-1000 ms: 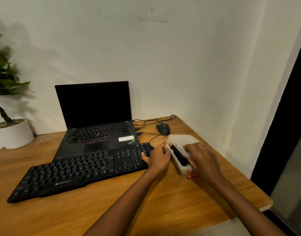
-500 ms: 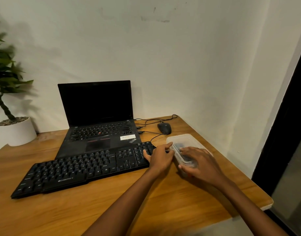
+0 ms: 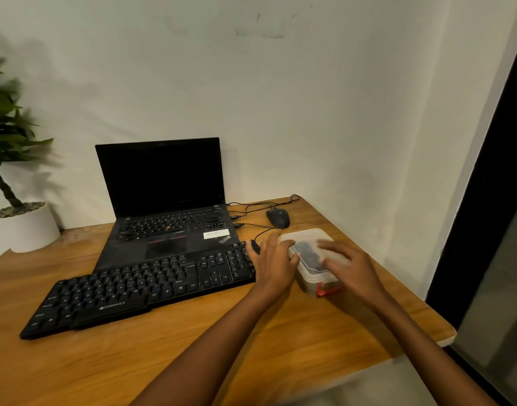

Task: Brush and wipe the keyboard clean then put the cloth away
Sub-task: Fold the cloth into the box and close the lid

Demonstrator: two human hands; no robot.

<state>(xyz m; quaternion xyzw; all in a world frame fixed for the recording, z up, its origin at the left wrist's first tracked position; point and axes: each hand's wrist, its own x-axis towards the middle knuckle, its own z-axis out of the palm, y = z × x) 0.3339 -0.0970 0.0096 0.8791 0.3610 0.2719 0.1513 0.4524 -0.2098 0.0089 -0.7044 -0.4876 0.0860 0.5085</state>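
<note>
The black external keyboard [image 3: 140, 291] lies at an angle on the wooden desk [image 3: 192, 356], in front of the laptop. To its right stands a translucent plastic box [image 3: 308, 276] with a red clip at its near end. Its lid lies flat on top, and something dark shows through it. No cloth or brush is in view. My left hand [image 3: 273, 265] presses against the box's left side, fingers curled round its edge. Fingers spread and blurred, my right hand [image 3: 348, 268] hovers flat over the lid.
An open black laptop [image 3: 169, 224] stands behind the keyboard, screen dark. A black mouse [image 3: 277, 217] and its cables lie behind the box. A potted plant [image 3: 20, 224] sits at the far left. The desk's right edge [image 3: 444, 338] is close to the box.
The lid stood tilted up off the box and now lies flat on it. My right hand has moved from the clip end to above the lid. My left hand has stayed at the box's side.
</note>
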